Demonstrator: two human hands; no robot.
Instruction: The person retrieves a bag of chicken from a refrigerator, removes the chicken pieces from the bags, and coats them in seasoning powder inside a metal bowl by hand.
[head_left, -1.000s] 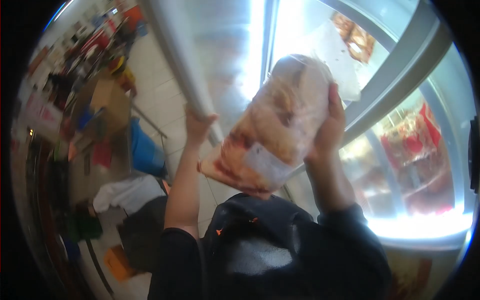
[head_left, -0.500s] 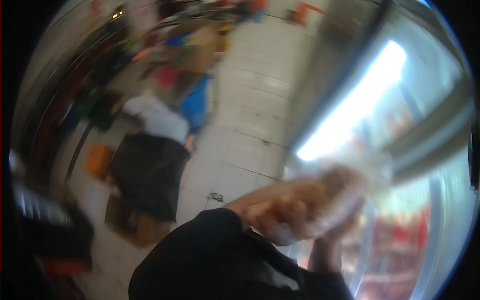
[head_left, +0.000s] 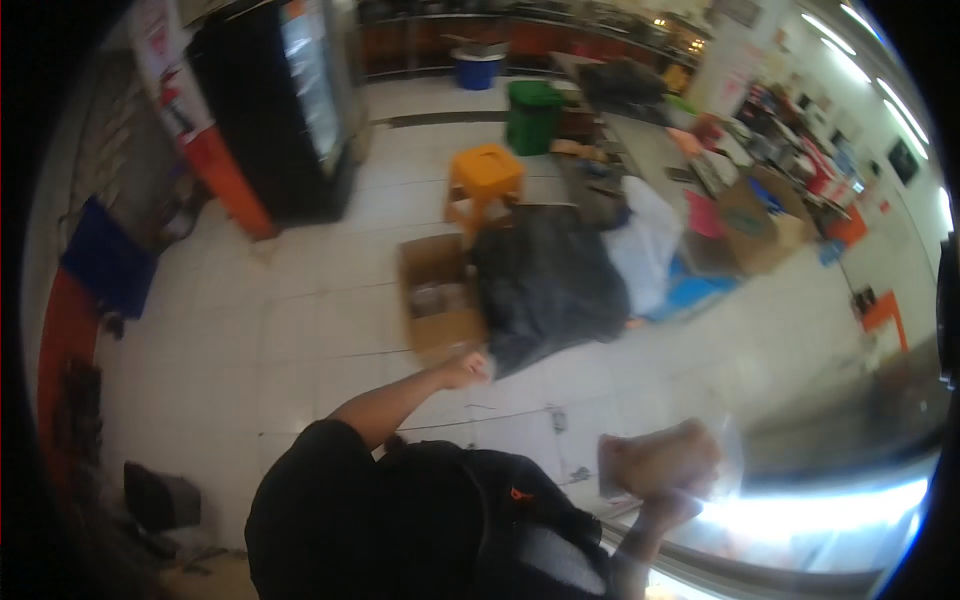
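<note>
On the right, my right hand (head_left: 672,508) is closed under a clear plastic bag of pale meat (head_left: 660,460), held above the edge of a lit freezer (head_left: 820,515). My left hand (head_left: 467,369) reaches forward with its fingers drawn together; whatever may be between them is too blurred to make out. It is close to the front corner of an open cardboard box (head_left: 445,335) and to a black cover (head_left: 550,285) draped beside that box. The two hands are well apart.
An orange stool (head_left: 487,172) and a green bin (head_left: 534,118) stand behind the box. A white cloth (head_left: 645,240) and another cardboard box (head_left: 765,225) are to the right. At the back left is a dark upright fridge (head_left: 260,110) near an orange-based pillar.
The view has swung left, away from the freezer, to the floor and boxes. My left hand has come off the freezer door's frame and away from the bag. The bag remains in my right hand.
</note>
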